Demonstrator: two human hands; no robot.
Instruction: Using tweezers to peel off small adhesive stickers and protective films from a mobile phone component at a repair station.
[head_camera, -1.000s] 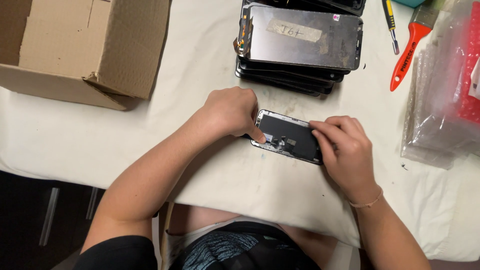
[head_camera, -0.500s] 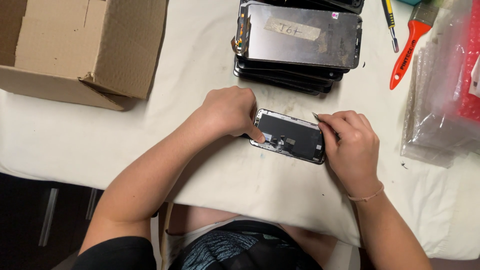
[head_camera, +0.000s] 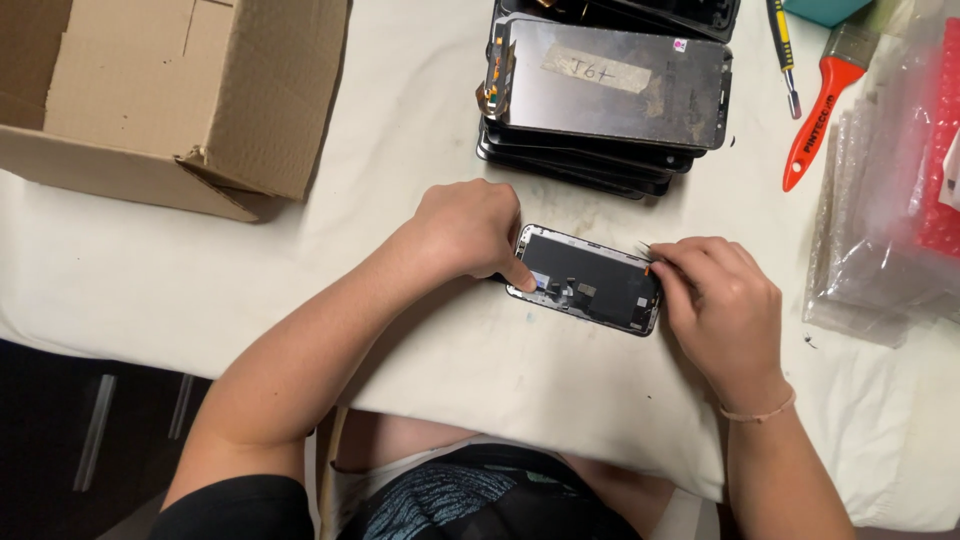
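A cardboard box (head_camera: 170, 95) sits open at the far left of the white-covered table (head_camera: 130, 290), well apart from the work and no hindrance to it. The left hand (head_camera: 470, 230) rests on the near left corner of the phone screen panel (head_camera: 588, 279), which lies face down, inner side up, flat on the cloth in front of the person; its fingers are curled together and a fingertip presses down on the panel's corner to pin it, rather than gripping it. To do this well, that pinning pressure should stay on the frame edge, not on the small components and flex parts showing on the dark inner surface, and the panel should stay flat so it does not rock. The right hand (head_camera: 718, 305) is at the panel's right end, fingers pinched together on a thin pointed tool (head_camera: 643, 249), probably tweezers, whose tip meets the upper right corner; a light, shallow angle there seems wise, since a slip could scratch the panel. Just beyond the panel stands a stack of similar screen panels (head_camera: 610, 95), near enough that a wide elbow move could nudge it. Farther right lie a screwdriver (head_camera: 782, 40), an orange-handled brush (head_camera: 822, 115) and clear plastic bags (head_camera: 880, 230), close beside the right wrist
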